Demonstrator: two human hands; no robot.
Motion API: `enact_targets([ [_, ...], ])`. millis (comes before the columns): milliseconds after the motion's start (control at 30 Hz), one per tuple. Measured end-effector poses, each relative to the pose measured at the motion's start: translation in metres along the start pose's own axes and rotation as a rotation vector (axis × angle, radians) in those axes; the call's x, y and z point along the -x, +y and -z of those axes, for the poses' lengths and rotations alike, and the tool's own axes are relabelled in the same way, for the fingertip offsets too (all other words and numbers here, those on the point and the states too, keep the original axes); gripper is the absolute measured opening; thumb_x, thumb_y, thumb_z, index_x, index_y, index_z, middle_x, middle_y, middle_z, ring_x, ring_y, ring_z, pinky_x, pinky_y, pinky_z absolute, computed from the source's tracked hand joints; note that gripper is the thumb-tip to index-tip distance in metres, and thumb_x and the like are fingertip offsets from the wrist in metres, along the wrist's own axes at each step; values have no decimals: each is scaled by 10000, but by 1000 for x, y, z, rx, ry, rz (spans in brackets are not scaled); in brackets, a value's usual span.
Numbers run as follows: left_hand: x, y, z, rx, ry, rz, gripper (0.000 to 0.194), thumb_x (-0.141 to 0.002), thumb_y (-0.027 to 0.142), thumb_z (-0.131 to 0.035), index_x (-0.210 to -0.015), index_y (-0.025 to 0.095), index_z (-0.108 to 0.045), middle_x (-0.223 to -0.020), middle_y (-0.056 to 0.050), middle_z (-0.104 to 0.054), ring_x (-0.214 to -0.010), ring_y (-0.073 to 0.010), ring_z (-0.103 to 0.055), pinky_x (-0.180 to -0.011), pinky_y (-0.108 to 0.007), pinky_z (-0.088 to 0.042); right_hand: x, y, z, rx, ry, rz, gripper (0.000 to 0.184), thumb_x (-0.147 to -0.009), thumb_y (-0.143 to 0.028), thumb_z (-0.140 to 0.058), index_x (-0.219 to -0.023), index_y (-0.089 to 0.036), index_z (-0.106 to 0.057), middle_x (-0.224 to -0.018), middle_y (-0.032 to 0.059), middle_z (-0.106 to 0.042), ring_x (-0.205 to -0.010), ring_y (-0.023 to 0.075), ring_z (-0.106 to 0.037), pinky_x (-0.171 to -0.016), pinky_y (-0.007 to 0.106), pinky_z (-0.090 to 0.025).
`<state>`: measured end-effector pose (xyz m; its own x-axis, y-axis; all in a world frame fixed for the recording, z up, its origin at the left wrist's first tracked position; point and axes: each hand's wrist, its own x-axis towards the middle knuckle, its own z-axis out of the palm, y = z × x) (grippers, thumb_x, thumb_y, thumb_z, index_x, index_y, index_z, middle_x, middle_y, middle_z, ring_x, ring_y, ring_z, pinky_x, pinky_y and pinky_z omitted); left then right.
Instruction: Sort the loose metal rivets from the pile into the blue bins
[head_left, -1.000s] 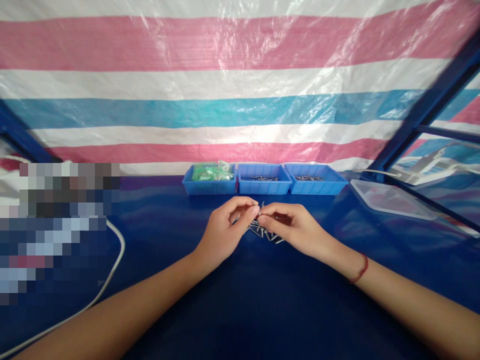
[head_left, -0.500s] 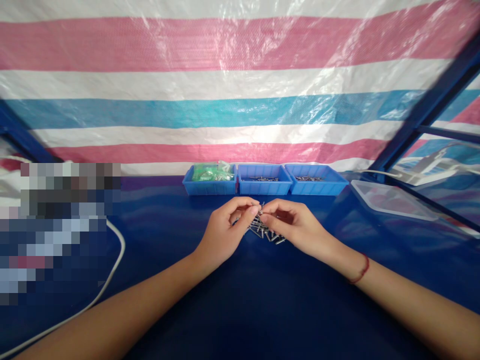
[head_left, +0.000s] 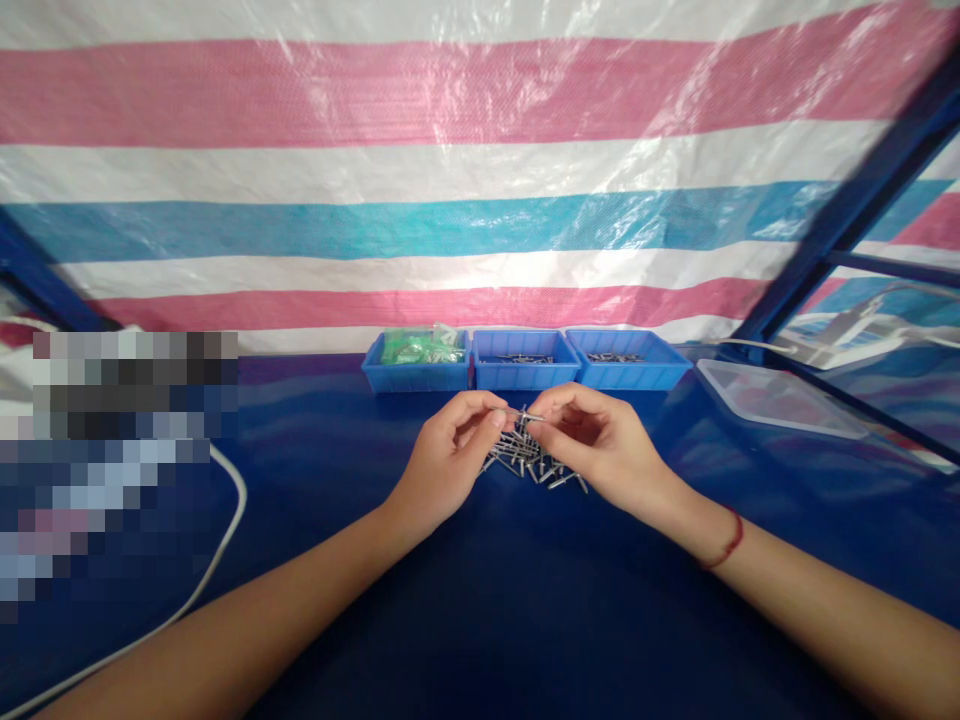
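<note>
Pins (head_left: 517,452) of silvery metal lie in a loose heap on the blue table (head_left: 465,620), straight in front of you, between and beneath your 2 hands. Your right hand (head_left: 604,440) has 1 pin (head_left: 533,417) pinched between thumb and forefinger, lifted above the heap and lying roughly level, its end toward your other hand. Your left hand (head_left: 446,450) is curled, thumb and forefinger brought together at the heap's left edge; whether anything small sits between those tips, you cannot tell from this view. The 2 sets of fingertips are near each other.

Judging by this, the step in hand is picking out and handling pins 1 at a time at fingertip height. From here the next move would call for a light, steady pinch on that pin, with its ends kept free of the tangle below so that its neighbours are not dragged along.

Beyond the heap, 3 blue bins stand side by side: the left bin (head_left: 416,379) holds a green bag (head_left: 420,347), the middle bin (head_left: 526,377) holds thin metal pieces, and the right bin (head_left: 637,378) holds a low scatter of small pieces. A pale, flat tray (head_left: 780,400) lies farther to your right.
</note>
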<state>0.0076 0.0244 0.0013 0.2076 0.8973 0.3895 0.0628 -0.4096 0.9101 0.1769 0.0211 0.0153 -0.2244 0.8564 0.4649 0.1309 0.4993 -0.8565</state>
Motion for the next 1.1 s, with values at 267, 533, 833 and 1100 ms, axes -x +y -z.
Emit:
enact_targets([
  [267,0,-5,1,5,-55,26,128,-863,290,-516,-894,177,-566,-865,-35,-692,-809,-154,-667,-725,-261,-526,5,-5,-1,83,-4,85,91,-787,-272,-636,-805,-188,-610,-704,17,-615,-622,127,-578,-543,256,-480],
  [533,0,-6,2,-206,-16,-33,244,-891,299,-491,-1109,197,-529,-993,-49,-675,-939,-166,-638,-830,-305,-492,-25,13,54,590,426,191,131,-806,-309,-594,-825,-185,-631,-742,41,-639,-618,149,-569,-592,278,-463],
  [833,-10,-4,25,-885,-269,-272,262,-780,33,-425,-908,173,-607,-948,-32,-673,-888,-188,-576,-821,-337,-437,-37,40,85,1017,456,-77,296,-779,-301,-559,-1015,-142,-639,-725,60,-680,-635,209,-619,-627,310,-441],
  [1100,-12,3,34,-1109,-502,-320,207,-912,255,-449,-890,218,-651,-920,-10,-657,-879,-187,-575,-745,-317,-365,-20,14,44,847,189,62,169,-802,-259,-536,-864,-157,-655,-713,29,-672,-547,134,-567,-570,256,-416],
])
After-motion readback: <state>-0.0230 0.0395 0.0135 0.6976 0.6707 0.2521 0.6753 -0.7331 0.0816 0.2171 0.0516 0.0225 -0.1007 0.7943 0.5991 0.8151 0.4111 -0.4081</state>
